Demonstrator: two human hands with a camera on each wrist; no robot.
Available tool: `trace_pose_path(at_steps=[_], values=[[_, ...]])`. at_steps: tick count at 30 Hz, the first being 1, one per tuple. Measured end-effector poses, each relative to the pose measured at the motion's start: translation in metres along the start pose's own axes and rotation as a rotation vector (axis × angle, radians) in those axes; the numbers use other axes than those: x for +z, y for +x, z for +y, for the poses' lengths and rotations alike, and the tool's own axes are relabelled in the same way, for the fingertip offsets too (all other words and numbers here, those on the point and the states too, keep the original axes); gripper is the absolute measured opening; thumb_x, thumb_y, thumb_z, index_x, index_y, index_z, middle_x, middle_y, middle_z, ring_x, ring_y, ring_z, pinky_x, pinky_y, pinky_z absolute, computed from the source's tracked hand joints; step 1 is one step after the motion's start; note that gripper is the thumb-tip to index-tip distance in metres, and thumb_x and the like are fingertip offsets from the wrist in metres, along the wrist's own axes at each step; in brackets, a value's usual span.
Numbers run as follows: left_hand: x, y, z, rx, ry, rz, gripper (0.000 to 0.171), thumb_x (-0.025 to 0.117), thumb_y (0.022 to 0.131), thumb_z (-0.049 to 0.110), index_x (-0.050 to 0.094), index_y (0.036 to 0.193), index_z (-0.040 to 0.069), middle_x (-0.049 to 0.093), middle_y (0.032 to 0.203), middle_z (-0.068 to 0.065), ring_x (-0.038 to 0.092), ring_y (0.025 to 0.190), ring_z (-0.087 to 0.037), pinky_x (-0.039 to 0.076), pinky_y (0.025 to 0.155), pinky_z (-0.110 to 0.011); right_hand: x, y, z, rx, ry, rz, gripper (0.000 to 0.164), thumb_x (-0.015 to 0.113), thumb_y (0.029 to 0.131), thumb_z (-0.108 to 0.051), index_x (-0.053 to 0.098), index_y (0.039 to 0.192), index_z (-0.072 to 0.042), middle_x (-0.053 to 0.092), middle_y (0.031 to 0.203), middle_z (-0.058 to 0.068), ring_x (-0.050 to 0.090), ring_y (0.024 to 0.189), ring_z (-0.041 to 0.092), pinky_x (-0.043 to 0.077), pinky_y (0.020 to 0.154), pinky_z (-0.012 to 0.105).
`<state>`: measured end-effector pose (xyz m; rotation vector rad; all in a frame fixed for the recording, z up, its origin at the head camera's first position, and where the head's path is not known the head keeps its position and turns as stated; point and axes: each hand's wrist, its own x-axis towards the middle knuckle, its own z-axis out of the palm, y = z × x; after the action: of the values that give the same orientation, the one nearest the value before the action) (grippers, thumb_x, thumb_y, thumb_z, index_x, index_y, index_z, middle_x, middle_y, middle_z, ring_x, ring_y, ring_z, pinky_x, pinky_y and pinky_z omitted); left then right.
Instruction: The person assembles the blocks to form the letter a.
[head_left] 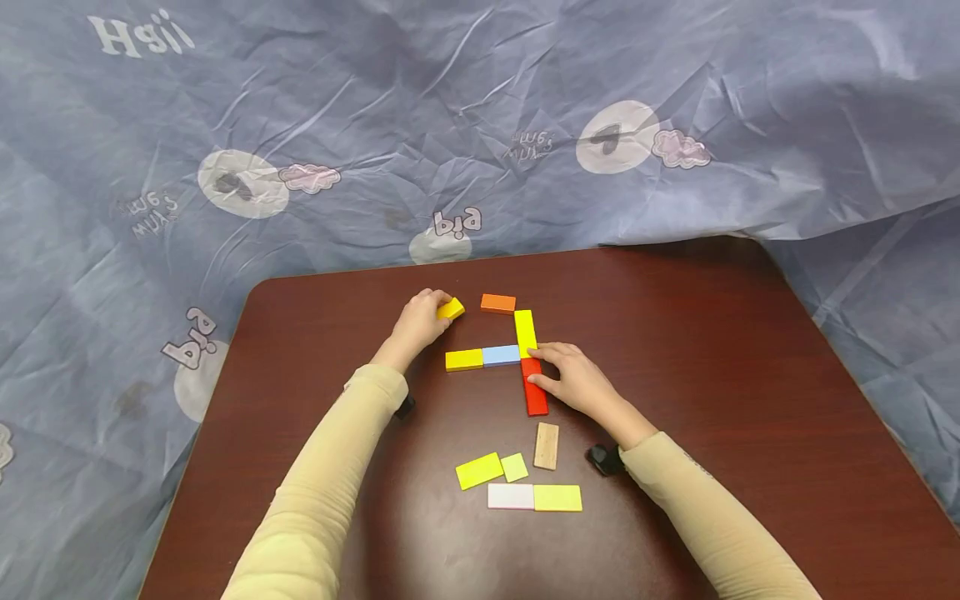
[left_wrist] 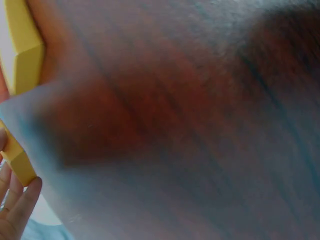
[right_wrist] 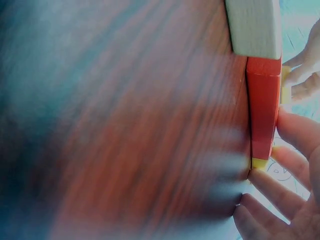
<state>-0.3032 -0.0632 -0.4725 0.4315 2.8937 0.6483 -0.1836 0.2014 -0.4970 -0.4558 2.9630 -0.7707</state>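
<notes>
In the head view my left hand (head_left: 420, 323) holds a yellow block (head_left: 452, 309) near the table's far side. The left wrist view shows fingers (left_wrist: 25, 205) against this yellow block (left_wrist: 21, 162). My right hand (head_left: 581, 379) rests fingertips on a column of blocks. Its thumb touches the red block (head_left: 536, 398), and its forefinger lies where the red meets the upright yellow block (head_left: 525, 329). A light blue block (head_left: 501, 356) and another yellow block (head_left: 464, 360) run in a row leftward from the column. An orange block (head_left: 498, 302) lies beyond, between the held block and the column.
Nearer on the dark red table (head_left: 315, 467) lie a wooden block (head_left: 546, 446), a yellow-green block (head_left: 479, 471), a small pale green square (head_left: 514, 467), a whitish block (head_left: 511, 497) and a yellow block (head_left: 557, 497). A printed grey-blue cloth (head_left: 480, 125) hangs behind the table.
</notes>
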Motion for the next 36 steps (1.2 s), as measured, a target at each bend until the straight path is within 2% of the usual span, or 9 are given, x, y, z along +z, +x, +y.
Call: trace_pose_path(at_steps=[8,17,21,28,36], values=[[0.015,0.004,-0.002,0.003,0.021,0.027,0.040,0.069,0.092,0.013,0.063,0.130,0.006,0.059,0.124,-0.016,0.061,0.112,-0.032,0.048,0.104,-0.039,0.002,-0.001,0.001,0.004,-0.001,0.003,0.052,0.073,0.089,-0.030,0.061,0.135,-0.010,0.058,0.137,0.016,0.050,0.129,0.036,0.044,0.106,0.052],[0.014,0.003,-0.004,0.011,0.139,0.043,0.044,0.071,0.091,0.021,0.063,0.135,0.022,0.063,0.121,-0.012,0.061,0.105,-0.033,0.048,0.099,-0.041,0.003,-0.002,0.001,-0.001,-0.005,0.014,0.051,0.073,0.089,-0.029,0.061,0.135,-0.010,0.059,0.137,0.016,0.051,0.128,0.036,0.044,0.106,0.052],[0.016,0.005,-0.001,-0.006,0.126,0.047,0.045,0.072,0.091,0.024,0.063,0.134,0.025,0.065,0.120,-0.011,0.063,0.105,-0.031,0.050,0.097,-0.041,0.003,-0.004,0.002,-0.004,-0.005,0.018,0.051,0.073,0.089,-0.029,0.061,0.135,-0.010,0.059,0.137,0.016,0.051,0.128,0.036,0.044,0.105,0.052],[0.021,0.007,0.002,-0.001,0.064,0.073,0.045,0.074,0.089,0.020,0.065,0.132,0.019,0.066,0.121,-0.012,0.064,0.109,-0.029,0.049,0.101,-0.041,0.005,-0.004,0.002,-0.002,-0.004,0.022,0.051,0.073,0.089,-0.030,0.062,0.135,-0.011,0.059,0.137,0.016,0.051,0.129,0.037,0.044,0.106,0.053],[0.023,0.012,0.002,-0.006,0.041,0.055,0.046,0.074,0.088,0.017,0.064,0.133,0.017,0.063,0.127,-0.012,0.061,0.116,-0.031,0.048,0.105,-0.042,0.006,-0.004,0.003,-0.002,-0.001,0.034,0.051,0.073,0.089,-0.030,0.062,0.135,-0.010,0.059,0.137,0.016,0.050,0.130,0.037,0.044,0.106,0.053]])
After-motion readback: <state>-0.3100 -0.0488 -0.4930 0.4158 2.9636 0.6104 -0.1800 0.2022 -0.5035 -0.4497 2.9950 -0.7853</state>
